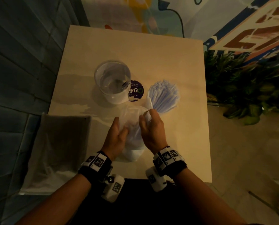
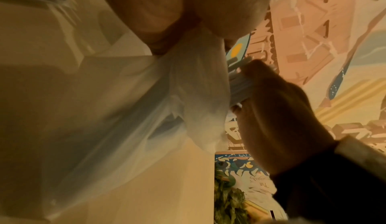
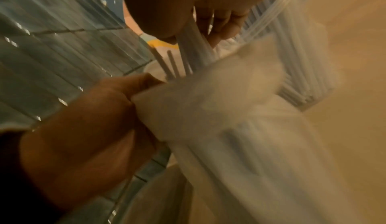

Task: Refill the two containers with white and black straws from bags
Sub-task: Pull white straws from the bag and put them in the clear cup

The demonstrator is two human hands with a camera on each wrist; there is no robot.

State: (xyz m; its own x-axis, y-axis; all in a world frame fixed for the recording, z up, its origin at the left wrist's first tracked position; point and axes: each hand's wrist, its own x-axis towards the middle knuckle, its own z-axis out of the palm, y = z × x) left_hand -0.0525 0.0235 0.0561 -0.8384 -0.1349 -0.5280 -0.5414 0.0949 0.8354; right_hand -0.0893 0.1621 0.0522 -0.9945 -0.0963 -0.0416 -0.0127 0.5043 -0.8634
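Note:
On the pale table point(image 1: 176, 151) lies a translucent plastic bag point(image 1: 132, 127) between my hands. My left hand point(image 1: 117, 132) grips the bag's left side; the left wrist view shows its fingers point(image 2: 167, 21) bunching the plastic point(image 2: 188, 79). My right hand point(image 1: 149, 120) pinches a few white straws point(image 3: 192, 46) at the bag's mouth. Just beyond it, a fanned bunch of white straws point(image 1: 164, 95) stands upright, seemingly in a clear container. An empty clear glass container point(image 1: 112, 82) stands at the middle left. I see no black straws plainly.
A round purple sticker point(image 1: 136, 91) lies on the table between the container and the straws. A second plastic bag point(image 1: 59, 143) hangs over the table's left edge. Green plants point(image 1: 249, 86) stand to the right, and a tiled wall point(image 1: 21, 62) runs along the left.

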